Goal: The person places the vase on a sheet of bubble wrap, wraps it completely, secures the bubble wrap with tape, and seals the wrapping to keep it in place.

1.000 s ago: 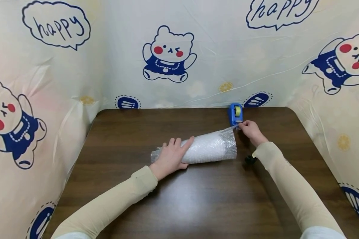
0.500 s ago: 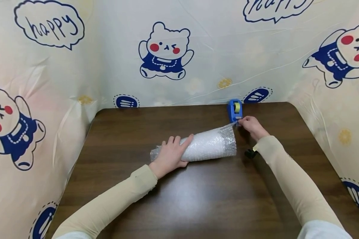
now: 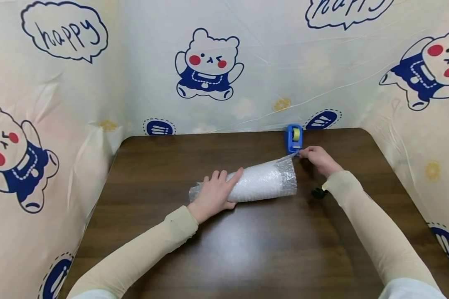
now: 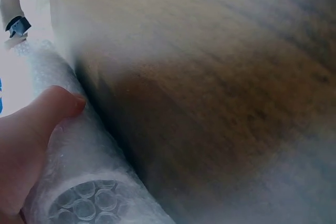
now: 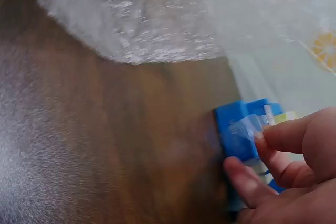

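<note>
A white roll wrapped in bubble wrap [image 3: 262, 182] lies slantwise on the brown table, its clear wrap sticking out past both ends. My left hand [image 3: 214, 192] grips it near its left end, the thumb on the near side and the fingers over the far side. In the left wrist view the thumb lies along the roll, and round bubbles show at the open end. Past the other end, my right hand [image 3: 319, 160] pinches a short strip of clear tape [image 5: 245, 128] between thumb and fingertip. Right by those fingers stands a blue tape dispenser [image 3: 294, 139] with a yellowish roll.
The brown wooden table [image 3: 232, 253] ends at the back against a printed plastic sheet [image 3: 269, 74] with bears, which also hangs on both sides. A small black object [image 3: 318, 193] shows beneath the right wrist.
My right wrist has shifted slightly to the right, its fingers staying by the dispenser. The left hand and the wrapped roll keep their place; the head view has tilted a little.
</note>
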{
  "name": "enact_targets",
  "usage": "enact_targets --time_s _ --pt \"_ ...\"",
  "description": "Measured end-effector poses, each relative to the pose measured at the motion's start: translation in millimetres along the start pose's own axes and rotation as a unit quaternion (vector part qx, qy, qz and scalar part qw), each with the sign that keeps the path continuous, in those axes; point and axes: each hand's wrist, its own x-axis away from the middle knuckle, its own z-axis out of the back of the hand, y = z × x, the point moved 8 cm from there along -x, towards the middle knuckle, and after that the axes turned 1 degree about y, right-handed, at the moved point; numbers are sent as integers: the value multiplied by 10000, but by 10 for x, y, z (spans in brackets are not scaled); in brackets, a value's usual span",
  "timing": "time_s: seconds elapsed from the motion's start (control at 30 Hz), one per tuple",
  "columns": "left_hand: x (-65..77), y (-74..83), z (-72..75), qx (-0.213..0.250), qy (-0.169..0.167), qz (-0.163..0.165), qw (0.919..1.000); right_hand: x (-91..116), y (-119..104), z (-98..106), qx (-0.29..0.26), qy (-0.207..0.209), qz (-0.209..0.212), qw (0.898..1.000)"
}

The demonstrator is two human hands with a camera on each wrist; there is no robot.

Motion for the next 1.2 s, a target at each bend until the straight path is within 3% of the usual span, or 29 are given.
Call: enact_targets --time_s 0.13,0.33,0.5,0.67,0.87,1.07,1.2 --pt "-23 9 5 -69 -38 -61 10000 147 -88 82 38 134 162 9998" --pt "-22 0 33 10 -26 -96 10000 313 -278 243 -374 1091 561 9917" --pt "-12 2 39 92 -62 -149 9998 429 -456 273 -834 1115 799 9870" --pt "-3 -4 36 -98 -117 -173 9997 588 -799 226 -535 1290 1210 9828" --pt "-6 1 14 -194 -289 -148 9993 752 -1198 54 -180 1480 1829 9718" --pt "-1 -6 18 -332 -162 -158 9992 803 -1455 -267 214 1089 2297 9669" --pt "4 -17 49 -317 26 -157 9994 840 -1535 -526 388 670 2343 9691"
